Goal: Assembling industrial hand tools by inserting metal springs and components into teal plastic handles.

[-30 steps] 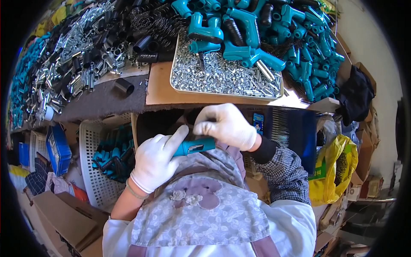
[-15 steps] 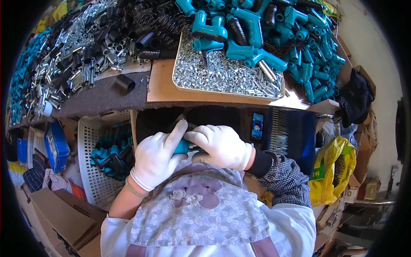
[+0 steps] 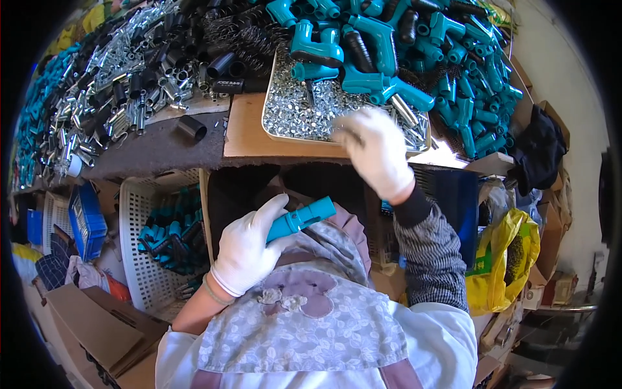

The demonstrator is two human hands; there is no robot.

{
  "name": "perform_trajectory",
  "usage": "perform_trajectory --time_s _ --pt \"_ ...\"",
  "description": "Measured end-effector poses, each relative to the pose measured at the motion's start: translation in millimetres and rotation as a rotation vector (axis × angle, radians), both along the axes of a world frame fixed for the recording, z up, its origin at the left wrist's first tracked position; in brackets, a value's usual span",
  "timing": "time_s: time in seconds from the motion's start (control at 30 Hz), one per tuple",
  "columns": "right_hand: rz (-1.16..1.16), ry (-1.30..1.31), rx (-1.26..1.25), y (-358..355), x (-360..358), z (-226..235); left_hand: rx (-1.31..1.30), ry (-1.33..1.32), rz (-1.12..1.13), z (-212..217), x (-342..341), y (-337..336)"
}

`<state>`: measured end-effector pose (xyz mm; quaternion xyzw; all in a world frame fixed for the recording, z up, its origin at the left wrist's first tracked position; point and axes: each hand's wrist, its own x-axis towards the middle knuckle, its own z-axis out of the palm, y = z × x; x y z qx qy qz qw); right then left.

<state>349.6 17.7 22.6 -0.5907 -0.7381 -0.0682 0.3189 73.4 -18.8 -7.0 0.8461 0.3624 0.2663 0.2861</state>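
Note:
In my gloved left hand, closed around one end, is a teal plastic tool housing. This tube-like piece tilts up to the right above my apron. My gloved right hand hovers over the front of a shallow tray full of small shiny metal parts. Its fingers are bent down toward those parts and blurred, so what they hold, if anything, cannot be made out. Teal and black pistol-shaped housings lie across the tray's far side.
A white basket of teal and black pieces stands at my left. Heaped on the bench are metal tubes, black springs and teal housings. A blue bin and a yellow bag are at my right.
My right hand has left the teal housing and moved up and right to the tray. The left hand keeps the housing, now in plain view, and has shifted slightly down.

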Motion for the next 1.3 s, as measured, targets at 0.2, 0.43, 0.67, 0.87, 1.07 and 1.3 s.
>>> perform_trajectory --time_s 0.2,0.43,0.67,0.87,1.07,1.3 --pt "-0.113 0.034 -0.179 25.4 15.4 -10.9 0.218 -0.018 -0.156 3.5 -3.9 5.1" --pt "-0.094 0.401 0.038 13.5 8.9 -4.0 -0.112 -0.141 -0.018 2.0 -9.2 2.7" --pt "0.381 0.887 -0.073 -41.4 -83.5 -25.6 -0.912 -0.758 0.099 3.5 -10.8 14.1" --pt "0.39 0.745 0.088 -33.9 -113.2 -48.4 -0.956 -0.939 0.134 5.0 -8.4 6.1" --pt "0.31 1.478 -0.619 -32.1 -122.9 -33.9 -0.798 -0.914 0.238 -6.0 -12.0 6.3" --pt "0.535 1.369 -0.894 -5.6 -123.4 -36.4 -0.782 -0.811 0.245 -12.0 -39.4 4.8"
